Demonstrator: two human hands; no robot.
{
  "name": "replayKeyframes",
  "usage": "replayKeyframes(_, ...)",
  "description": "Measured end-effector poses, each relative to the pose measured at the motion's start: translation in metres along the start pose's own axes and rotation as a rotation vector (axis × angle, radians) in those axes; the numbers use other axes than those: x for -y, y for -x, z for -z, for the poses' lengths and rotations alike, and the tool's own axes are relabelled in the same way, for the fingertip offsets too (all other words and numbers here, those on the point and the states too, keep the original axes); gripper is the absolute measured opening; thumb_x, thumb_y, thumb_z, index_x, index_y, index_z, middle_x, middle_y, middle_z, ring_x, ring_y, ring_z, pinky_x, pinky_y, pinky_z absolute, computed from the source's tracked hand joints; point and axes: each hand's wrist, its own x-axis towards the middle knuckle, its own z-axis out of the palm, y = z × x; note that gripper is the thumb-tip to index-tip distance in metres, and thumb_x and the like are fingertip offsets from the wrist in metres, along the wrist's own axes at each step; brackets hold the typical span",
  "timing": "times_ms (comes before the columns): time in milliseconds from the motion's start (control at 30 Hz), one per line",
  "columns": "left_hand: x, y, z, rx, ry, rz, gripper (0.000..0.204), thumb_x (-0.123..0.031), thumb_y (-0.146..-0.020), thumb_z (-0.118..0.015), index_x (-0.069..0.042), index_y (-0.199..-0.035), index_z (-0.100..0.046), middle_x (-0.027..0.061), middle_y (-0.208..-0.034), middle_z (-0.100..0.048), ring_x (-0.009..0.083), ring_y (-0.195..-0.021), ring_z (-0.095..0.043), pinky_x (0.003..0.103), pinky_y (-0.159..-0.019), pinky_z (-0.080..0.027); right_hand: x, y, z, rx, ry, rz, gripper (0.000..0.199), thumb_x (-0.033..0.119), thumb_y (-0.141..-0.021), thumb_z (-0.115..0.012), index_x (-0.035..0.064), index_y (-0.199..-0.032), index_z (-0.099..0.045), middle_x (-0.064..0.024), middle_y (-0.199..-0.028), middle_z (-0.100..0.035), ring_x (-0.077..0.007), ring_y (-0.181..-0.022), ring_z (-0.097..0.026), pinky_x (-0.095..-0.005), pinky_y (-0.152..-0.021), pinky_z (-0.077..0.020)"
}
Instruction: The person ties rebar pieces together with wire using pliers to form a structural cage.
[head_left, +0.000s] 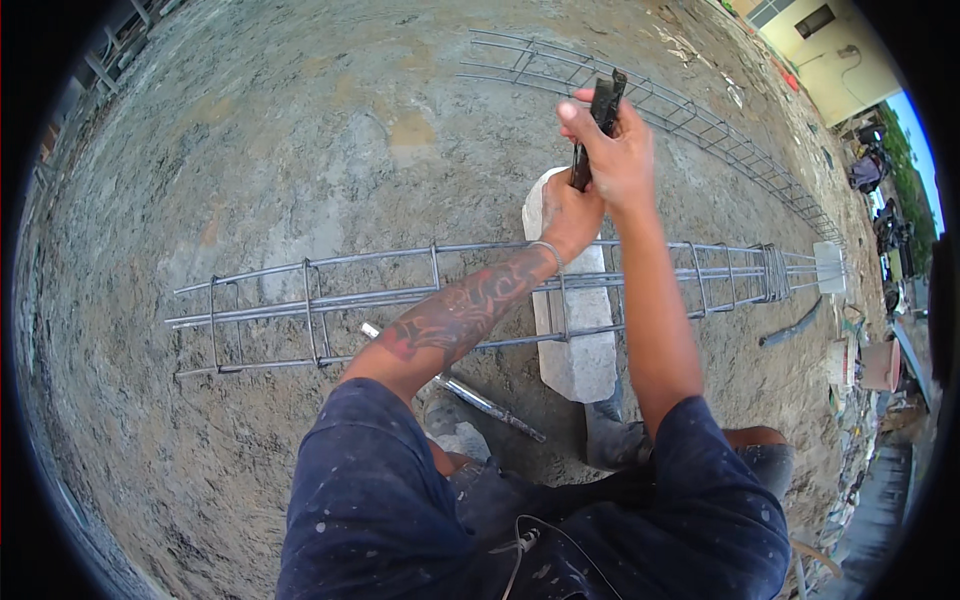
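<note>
Both arms stretch out ahead, over a concrete block [578,350]. My left hand [572,215] is closed around the lower end of a dark, elongated object [604,108], whose exact kind I cannot make out. Its upper end looks split in two. My right hand [625,165] grips the same object higher up, thumb on the near left side and fingers behind it. Below my forearms a steel rebar cage [435,265] with square stirrups lies across the block. Part of the cage and block is hidden by my arms.
A second rebar cage [690,110] lies farther off to the right. A shiny metal pipe [490,405] rests near my feet. Coiled wire [775,273] wraps the cage's right part. A dark bent tube [792,325] and a pink bucket [881,366] are at right, on rough, damp ground.
</note>
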Motion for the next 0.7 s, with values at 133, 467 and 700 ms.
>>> replayKeyframes(133,0.063,0.004,-0.009,-0.368,-0.465,-0.326,0.030,-0.027,-0.068,-0.067,-0.001,-0.081,-0.059,0.0187,-0.069,-0.061,0.0355,-0.069,-0.061,0.040,-0.062,-0.046,-0.005,-0.002,-0.040,-0.634,0.388,0.019,0.058,0.052,-0.067,-0.072,-0.0024,-0.082,-0.057,-0.0062,-0.064,-0.057,-0.0194,-0.059,-0.056,-0.0338,-0.058,-0.0454)
replayKeyframes(467,-0.033,-0.046,0.038,0.739,0.405,0.176,0.014,-0.014,-0.073,-0.066,-0.003,-0.071,-0.056,0.0025,-0.064,-0.059,0.0101,-0.053,-0.055,0.024,-0.048,-0.043,-0.020,-0.041,0.035,0.537,-0.737,-0.041,0.034,0.035,-0.090,-0.051,0.0016,-0.093,-0.051,0.0056,-0.054,-0.030,-0.0041,-0.046,-0.029,-0.0210,-0.043,-0.0255)
replayKeyframes(700,0.018,-0.007,0.010,0.235,0.075,-0.070,0.020,-0.016,-0.074,-0.062,0.002,-0.069,-0.057,0.0103,-0.059,-0.058,0.0156,-0.054,-0.055,0.035,-0.049,-0.041,-0.009,0.000,0.000,-0.445,-0.008,-0.167,0.020,0.018,-0.077,-0.067,0.0017,-0.078,-0.055,-0.0030,-0.056,-0.052,-0.0109,-0.043,-0.048,-0.0259,-0.043,-0.0407)
